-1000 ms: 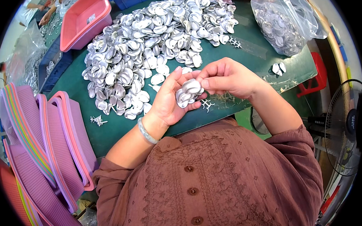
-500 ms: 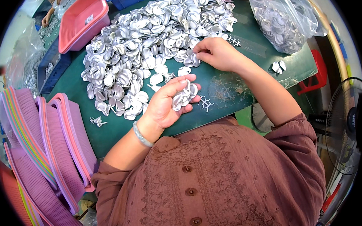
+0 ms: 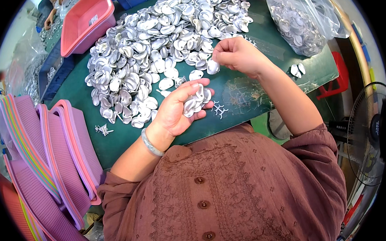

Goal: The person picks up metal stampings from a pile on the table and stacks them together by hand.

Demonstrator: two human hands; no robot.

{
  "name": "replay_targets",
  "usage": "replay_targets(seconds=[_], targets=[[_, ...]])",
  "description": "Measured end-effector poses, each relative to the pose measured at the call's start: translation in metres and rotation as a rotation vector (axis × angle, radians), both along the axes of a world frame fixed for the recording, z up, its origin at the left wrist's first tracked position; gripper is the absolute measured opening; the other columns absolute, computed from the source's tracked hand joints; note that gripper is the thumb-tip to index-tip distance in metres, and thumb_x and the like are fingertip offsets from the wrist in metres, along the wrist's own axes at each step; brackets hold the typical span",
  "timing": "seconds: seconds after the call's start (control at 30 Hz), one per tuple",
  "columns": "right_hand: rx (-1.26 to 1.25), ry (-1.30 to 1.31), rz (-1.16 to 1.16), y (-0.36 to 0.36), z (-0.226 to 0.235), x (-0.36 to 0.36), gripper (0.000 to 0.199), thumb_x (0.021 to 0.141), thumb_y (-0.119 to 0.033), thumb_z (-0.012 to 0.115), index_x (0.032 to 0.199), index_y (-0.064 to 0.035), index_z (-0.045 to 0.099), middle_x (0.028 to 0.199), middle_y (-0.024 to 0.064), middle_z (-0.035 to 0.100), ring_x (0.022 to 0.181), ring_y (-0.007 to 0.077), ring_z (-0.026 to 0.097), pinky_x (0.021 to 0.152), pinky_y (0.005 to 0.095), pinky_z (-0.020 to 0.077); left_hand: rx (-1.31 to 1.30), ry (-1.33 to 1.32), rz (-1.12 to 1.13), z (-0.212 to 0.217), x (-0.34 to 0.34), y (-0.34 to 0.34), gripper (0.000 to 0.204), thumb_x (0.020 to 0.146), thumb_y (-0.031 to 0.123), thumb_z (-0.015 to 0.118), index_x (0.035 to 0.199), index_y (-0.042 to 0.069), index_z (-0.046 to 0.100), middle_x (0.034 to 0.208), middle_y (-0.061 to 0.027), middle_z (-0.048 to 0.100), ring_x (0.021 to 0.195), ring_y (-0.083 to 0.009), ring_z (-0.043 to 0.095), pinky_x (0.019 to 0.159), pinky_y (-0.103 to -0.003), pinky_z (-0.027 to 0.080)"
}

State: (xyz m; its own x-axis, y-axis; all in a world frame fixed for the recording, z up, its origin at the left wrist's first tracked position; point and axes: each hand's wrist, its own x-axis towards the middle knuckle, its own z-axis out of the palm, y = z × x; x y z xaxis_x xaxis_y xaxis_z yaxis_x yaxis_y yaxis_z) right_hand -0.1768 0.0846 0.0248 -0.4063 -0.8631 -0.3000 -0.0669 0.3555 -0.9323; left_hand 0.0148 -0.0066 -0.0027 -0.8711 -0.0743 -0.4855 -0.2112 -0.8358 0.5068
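A big heap of silver shell-shaped metal pieces covers the green table. My left hand is palm up near the table's front edge, cupping a small stack of these silver pieces. My right hand is farther out at the heap's right edge, its fingertips pinching one silver piece. A small silver comb-like sprue lies on the table just right of my left hand.
A pink basket sits at the back left. A clear bag of silver pieces stands at the back right. Stacked purple and pink baskets are on my left. A fan stands at the right. Two loose pieces lie near the table's right edge.
My right hand left my left hand, reached out to the heap and pinched a piece. My left hand stayed put with its stack.
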Motion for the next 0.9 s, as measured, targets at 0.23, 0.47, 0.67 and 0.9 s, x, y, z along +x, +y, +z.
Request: replay_targets(seconds=[0.23,0.47,0.67,0.9], targets=[[-0.285,0.102,-0.075,0.01,0.0,0.024,0.012,0.077,-0.013,0.06,0.076,-0.0004,0.059,0.061,-0.004,0.051,0.053,0.0037,0.043,0.046,0.0183,0.0339,0.01,0.002,-0.034,0.005,-0.004,0.005,0.041,0.088,0.04,0.042,0.111,0.007,0.051,0.095,-0.007,0.059,0.075,-0.0176,0.06,0.056,-0.026,0.048],[-0.775,1.018,0.345,0.028,0.0,0.053,0.016,0.062,-0.007,0.065,0.076,-0.0062,0.058,0.076,0.0053,0.053,0.067,0.0236,0.053,0.057,0.0314,0.0444,0.054,0.029,0.052,0.011,-0.006,0.008,0.053,0.088,0.05,0.033,0.109,0.005,0.051,0.092,-0.0049,0.059,0.074,-0.0173,0.058,0.059,-0.028,0.046],[-0.601,0.996,0.19,0.025,-0.001,0.026,0.01,0.069,-0.008,0.061,0.078,-0.0046,0.058,0.08,0.008,0.055,0.073,0.0256,0.055,0.063,0.034,0.045,-0.022,0.083,-0.009,0.007,-0.002,0.005,0.053,0.089,0.049,0.031,0.11,0.005,0.052,0.095,-0.0067,0.059,0.077,-0.0186,0.059,0.058,-0.027,0.047],[-0.217,0.946,0.127,0.012,-0.028,0.009,0.017,0.072,-0.016,0.061,0.085,-0.0041,0.059,0.08,0.0096,0.054,0.077,0.0279,0.055,0.065,0.0353,0.045,-0.053,0.083,-0.001,0.006,0.002,0.004,0.043,0.089,0.036,0.039,0.115,0.003,0.047,0.102,-0.0123,0.057,0.081,-0.0206,0.059,0.059,-0.027,0.049]])
